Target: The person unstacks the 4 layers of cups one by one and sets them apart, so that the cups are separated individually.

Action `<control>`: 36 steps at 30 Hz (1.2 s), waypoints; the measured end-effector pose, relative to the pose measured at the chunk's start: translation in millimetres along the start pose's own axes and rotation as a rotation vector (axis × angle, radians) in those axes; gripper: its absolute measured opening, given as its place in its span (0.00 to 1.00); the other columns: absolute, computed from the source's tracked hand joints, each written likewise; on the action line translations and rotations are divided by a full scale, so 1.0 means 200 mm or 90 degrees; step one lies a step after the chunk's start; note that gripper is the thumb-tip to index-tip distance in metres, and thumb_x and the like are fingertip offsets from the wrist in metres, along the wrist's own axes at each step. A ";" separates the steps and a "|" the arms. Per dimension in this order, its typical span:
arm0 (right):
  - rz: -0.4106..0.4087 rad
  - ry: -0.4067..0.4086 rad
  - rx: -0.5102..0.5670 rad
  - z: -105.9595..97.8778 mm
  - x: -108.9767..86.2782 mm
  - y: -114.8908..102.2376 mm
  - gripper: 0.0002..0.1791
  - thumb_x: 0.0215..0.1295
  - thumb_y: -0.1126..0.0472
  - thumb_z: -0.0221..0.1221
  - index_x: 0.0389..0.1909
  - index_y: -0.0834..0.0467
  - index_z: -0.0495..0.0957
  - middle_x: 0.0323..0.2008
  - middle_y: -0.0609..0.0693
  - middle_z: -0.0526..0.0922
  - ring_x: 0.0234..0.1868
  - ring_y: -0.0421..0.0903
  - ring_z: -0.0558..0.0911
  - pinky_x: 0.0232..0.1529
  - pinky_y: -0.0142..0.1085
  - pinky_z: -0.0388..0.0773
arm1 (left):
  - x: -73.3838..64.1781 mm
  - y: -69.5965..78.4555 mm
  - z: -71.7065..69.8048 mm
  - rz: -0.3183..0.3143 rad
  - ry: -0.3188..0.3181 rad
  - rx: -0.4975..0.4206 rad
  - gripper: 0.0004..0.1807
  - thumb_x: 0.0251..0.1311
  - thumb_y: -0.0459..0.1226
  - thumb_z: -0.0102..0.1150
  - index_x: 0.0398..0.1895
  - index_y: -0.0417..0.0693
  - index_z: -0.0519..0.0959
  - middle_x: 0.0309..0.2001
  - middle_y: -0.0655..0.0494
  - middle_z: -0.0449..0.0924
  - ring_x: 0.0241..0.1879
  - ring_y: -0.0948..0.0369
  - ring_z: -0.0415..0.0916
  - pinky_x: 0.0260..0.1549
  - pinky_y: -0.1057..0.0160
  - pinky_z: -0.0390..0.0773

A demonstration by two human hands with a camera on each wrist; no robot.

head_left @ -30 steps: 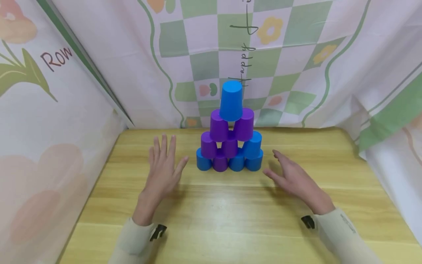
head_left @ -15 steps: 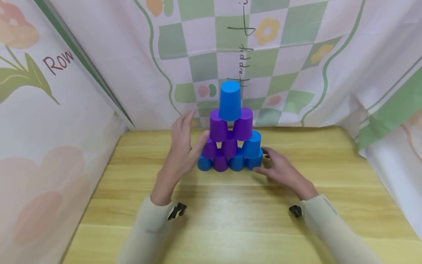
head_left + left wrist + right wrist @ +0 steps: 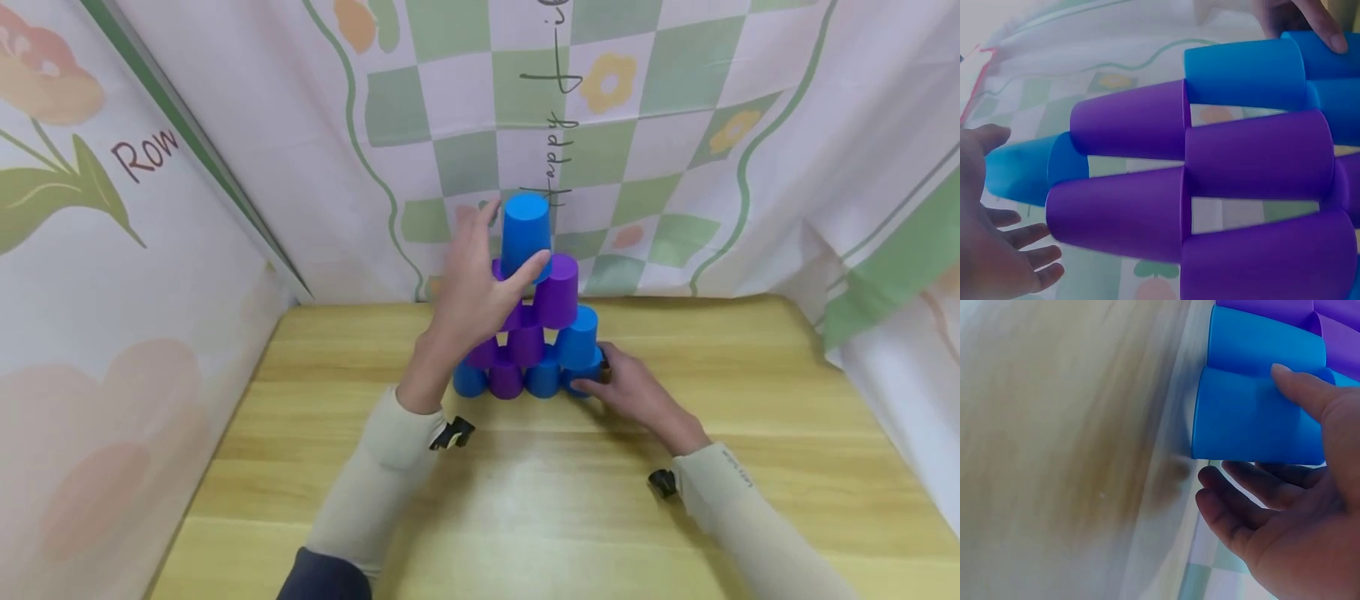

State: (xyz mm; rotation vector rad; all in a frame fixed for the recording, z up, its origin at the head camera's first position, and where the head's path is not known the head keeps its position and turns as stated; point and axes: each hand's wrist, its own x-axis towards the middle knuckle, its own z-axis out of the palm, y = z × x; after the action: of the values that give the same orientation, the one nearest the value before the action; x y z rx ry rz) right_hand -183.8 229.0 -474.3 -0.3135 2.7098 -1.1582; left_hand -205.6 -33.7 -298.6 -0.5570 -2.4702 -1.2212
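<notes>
A pyramid of upside-down blue and purple cups stands on the wooden table [image 3: 570, 517]. My left hand [image 3: 476, 287] is spread beside the top blue cup [image 3: 525, 229], thumb in front and fingers along its far left side. In the left wrist view that cup [image 3: 1022, 165] lies between the thumb and the straight fingers. Two purple cups carry it, the right one [image 3: 557, 292] in plain view, the left one partly behind my hand. My right hand [image 3: 637, 387] holds the bottom right blue cup [image 3: 1247, 419], thumb across its front and fingers at its outer side.
Above that bottom cup sits another blue cup [image 3: 577, 336]. A patterned curtain [image 3: 457, 100] hangs close behind the stack, and a white cloth [image 3: 112, 350] borders the table on the left. Both sleeves have a black clip at the cuff.
My left hand has moved right and up from the table's left side to the top cup. My right hand has moved left onto the bottom right cup. The pyramid still stands.
</notes>
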 end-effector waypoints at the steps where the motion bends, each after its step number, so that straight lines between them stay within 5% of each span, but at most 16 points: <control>1: 0.000 -0.001 -0.002 0.00 0.00 0.00 0.39 0.74 0.49 0.65 0.75 0.65 0.62 0.67 0.67 0.77 0.65 0.68 0.79 0.64 0.64 0.79 | 0.01 0.01 0.01 -0.009 -0.007 -0.008 0.50 0.69 0.60 0.63 0.84 0.49 0.53 0.79 0.49 0.63 0.78 0.51 0.62 0.74 0.41 0.68; 6: 0.007 -0.010 -0.005 0.00 -0.01 0.00 0.38 0.75 0.49 0.64 0.75 0.64 0.61 0.66 0.67 0.78 0.63 0.67 0.80 0.64 0.63 0.79 | 0.03 0.03 0.06 -0.026 -0.022 -0.045 0.51 0.67 0.59 0.66 0.84 0.50 0.52 0.73 0.51 0.70 0.70 0.52 0.73 0.68 0.45 0.77; 18: 0.012 0.001 -0.014 0.00 0.00 0.00 0.35 0.74 0.48 0.65 0.72 0.63 0.66 0.62 0.65 0.81 0.57 0.61 0.82 0.61 0.60 0.82 | 0.05 0.04 0.07 -0.015 -0.002 -0.060 0.43 0.70 0.55 0.65 0.79 0.44 0.59 0.61 0.48 0.80 0.59 0.53 0.81 0.57 0.51 0.85; 29: 0.002 0.009 -0.012 0.01 0.00 -0.01 0.31 0.74 0.48 0.65 0.69 0.62 0.69 0.58 0.63 0.83 0.53 0.58 0.83 0.58 0.58 0.83 | 0.06 0.03 0.07 -0.010 0.002 -0.086 0.40 0.72 0.52 0.63 0.76 0.40 0.59 0.60 0.45 0.80 0.58 0.53 0.83 0.59 0.51 0.85; 36: 0.006 0.003 -0.009 0.01 0.00 -0.01 0.32 0.74 0.49 0.65 0.70 0.61 0.69 0.60 0.63 0.83 0.54 0.59 0.82 0.59 0.58 0.83 | 0.03 0.04 0.04 -0.016 0.005 -0.151 0.38 0.73 0.49 0.64 0.75 0.43 0.59 0.61 0.47 0.78 0.59 0.53 0.81 0.61 0.49 0.83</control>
State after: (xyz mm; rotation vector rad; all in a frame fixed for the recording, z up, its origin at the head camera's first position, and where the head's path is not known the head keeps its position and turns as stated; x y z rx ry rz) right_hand -183.6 226.6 -474.7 -0.3006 2.7216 -1.1387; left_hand -206.5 -22.0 -294.5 -0.5820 -2.3475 -1.5361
